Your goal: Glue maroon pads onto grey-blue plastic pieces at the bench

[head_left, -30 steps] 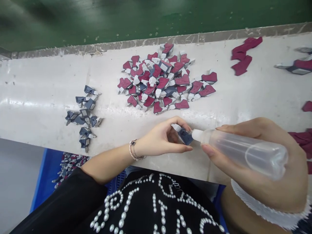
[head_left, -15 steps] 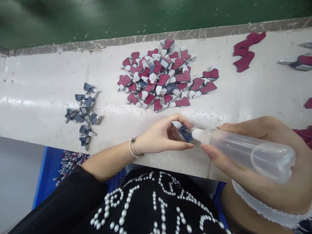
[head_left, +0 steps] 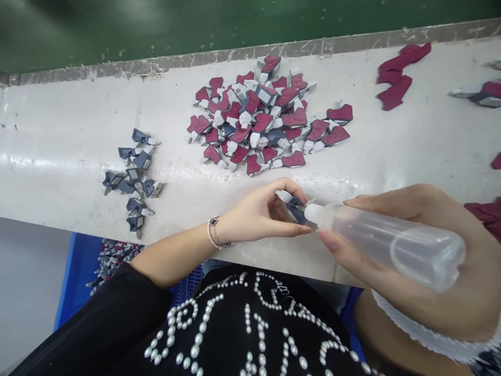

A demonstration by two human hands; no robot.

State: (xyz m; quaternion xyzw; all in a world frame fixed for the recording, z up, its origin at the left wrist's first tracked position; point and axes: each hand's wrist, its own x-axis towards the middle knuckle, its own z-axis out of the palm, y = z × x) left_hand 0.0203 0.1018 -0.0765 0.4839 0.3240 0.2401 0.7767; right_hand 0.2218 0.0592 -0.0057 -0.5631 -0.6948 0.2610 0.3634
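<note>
Between the thumb and fingers of my left hand (head_left: 258, 214) is a small navy-and-grey plastic part (head_left: 294, 210), shut in a pinch over the near side of the table. My right hand (head_left: 422, 256) grips a translucent squeeze bottle (head_left: 391, 240) lying almost level. The white cap (head_left: 313, 214) of the bottle points left, its thin tip right at the navy part; whether they touch I cannot tell. Beyond my hands lies a heap of grey-and-navy parts with maroon faces (head_left: 262, 122). To the left sits a small group of navy-and-grey parts (head_left: 135, 174) without maroon faces.
Loose maroon pieces (head_left: 395, 91) lie at the back right, and more maroon pieces (head_left: 485, 216) sit beyond my right hand. A maroon-and-navy part (head_left: 485, 95) rests at the right edge. Below the table's left side stands a blue bin (head_left: 72, 279) holding many small parts.
The bottle and my right hand have shifted slightly left, bringing the tip closer into the navy part. My left hand keeps its pinch. The view has moved slightly.
</note>
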